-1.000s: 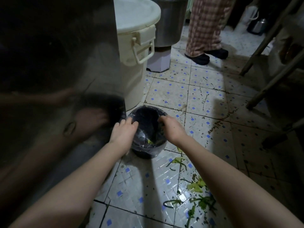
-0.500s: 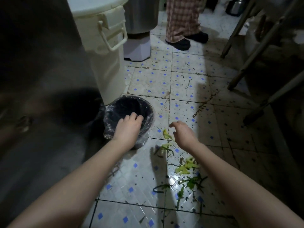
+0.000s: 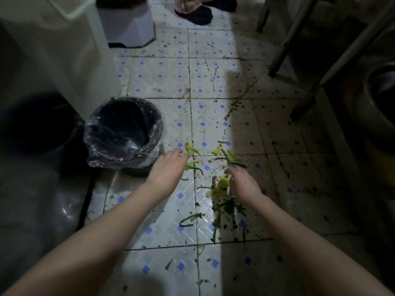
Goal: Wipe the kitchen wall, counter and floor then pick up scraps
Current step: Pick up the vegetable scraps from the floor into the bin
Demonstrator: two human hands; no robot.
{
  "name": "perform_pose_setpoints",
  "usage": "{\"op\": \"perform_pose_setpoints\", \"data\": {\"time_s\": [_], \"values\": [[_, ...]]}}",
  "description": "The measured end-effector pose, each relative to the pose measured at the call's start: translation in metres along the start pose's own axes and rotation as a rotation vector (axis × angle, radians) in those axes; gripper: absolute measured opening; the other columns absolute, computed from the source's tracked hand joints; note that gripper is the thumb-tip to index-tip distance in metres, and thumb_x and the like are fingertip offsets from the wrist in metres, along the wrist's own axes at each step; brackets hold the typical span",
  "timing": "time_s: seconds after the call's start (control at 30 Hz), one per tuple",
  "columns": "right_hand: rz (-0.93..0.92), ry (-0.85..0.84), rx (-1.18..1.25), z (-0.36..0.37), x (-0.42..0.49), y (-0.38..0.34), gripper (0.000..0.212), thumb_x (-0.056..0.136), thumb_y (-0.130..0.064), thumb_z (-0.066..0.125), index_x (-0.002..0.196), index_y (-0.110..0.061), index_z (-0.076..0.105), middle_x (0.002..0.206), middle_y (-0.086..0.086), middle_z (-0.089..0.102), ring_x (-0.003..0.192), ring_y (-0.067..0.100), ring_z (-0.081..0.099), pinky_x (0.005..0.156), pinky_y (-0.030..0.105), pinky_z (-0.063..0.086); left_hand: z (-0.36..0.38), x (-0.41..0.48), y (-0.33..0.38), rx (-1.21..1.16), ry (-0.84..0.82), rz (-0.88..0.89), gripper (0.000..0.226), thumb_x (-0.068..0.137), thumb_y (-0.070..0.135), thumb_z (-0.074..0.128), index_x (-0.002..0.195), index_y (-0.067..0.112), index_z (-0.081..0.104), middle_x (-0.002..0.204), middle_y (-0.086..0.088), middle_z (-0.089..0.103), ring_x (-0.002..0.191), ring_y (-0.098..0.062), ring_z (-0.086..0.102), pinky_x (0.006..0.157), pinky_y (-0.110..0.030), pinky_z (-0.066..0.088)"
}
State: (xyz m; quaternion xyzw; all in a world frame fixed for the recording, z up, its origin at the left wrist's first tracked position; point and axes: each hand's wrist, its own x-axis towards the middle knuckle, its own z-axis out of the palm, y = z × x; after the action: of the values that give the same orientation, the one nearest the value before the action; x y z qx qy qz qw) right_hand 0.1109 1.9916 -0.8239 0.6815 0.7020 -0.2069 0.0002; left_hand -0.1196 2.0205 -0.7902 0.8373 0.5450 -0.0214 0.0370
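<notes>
Scraps (image 3: 220, 190) are the step in hand: green and yellow bits lie strewn on the floor (image 3: 162, 77) at centre frame, just right of the bin (image 3: 157, 133). The left hand (image 3: 168, 167) reaches out flat, fingers loose, holding nothing. The right hand (image 3: 243, 182) curls over the pile; whether it grips any I can't tell. Next, I reckon: gather, lift, drop into the bin.

No writing, label, brand or number can be read anywhere. The lined bin (image 3: 119, 146) at left, the pale container (image 3: 53, 50) far left and the floor tiles (image 3: 162, 77) carry none.
</notes>
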Motion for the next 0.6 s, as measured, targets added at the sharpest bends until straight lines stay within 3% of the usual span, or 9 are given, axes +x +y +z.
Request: {"op": "perform_pose_setpoints", "data": {"time_s": [0.23,0.33,0.53,0.6], "values": [[0.031,-0.021,0.068,0.048,-0.021,0.022,0.046,0.083,0.014,0.044,0.120,-0.009,0.054,0.124,0.010,0.054,0.111,0.025,0.050,0.092,0.032,0.044,0.049,-0.016,0.014,0.042,-0.174,0.060,0.048,0.089,0.010,0.057,0.133,0.019,0.037,0.137,-0.006,0.040,0.118,-0.025,0.046,0.093,-0.035,0.038],[0.071,-0.029,0.106,0.068,-0.028,0.031,0.049,0.082,0.013,0.046,0.125,-0.010,0.053,0.132,0.009,0.049,0.118,0.026,0.047,0.100,0.036,0.042,0.068,-0.026,0.021,0.054,-0.240,0.080,0.046,0.092,0.012,0.055,0.134,0.019,0.035,0.140,-0.006,0.038,0.120,-0.025,0.045,0.094,-0.034,0.038],[0.079,-0.145,0.046,0.097,-0.036,0.041,0.053,0.088,-0.015,0.060,0.138,-0.024,0.042,0.145,0.006,0.035,0.132,0.026,0.031,0.107,0.041,0.035,0.091,-0.049,0.032,0.022,-0.333,0.122,0.043,0.094,0.012,0.050,0.134,0.018,0.034,0.136,-0.007,0.039,0.118,-0.025,0.045,0.096,-0.035,0.038],[0.071,-0.123,0.005,0.100,-0.037,0.041,0.055,0.088,-0.013,0.059,0.138,-0.027,0.040,0.145,0.004,0.035,0.132,0.026,0.028,0.105,0.040,0.037,0.096,-0.056,0.035,-0.009,-0.369,0.146,0.041,0.098,0.018,0.044,0.136,0.018,0.032,0.137,-0.008,0.038,0.120,-0.026,0.044,0.097,-0.036,0.037]]}}
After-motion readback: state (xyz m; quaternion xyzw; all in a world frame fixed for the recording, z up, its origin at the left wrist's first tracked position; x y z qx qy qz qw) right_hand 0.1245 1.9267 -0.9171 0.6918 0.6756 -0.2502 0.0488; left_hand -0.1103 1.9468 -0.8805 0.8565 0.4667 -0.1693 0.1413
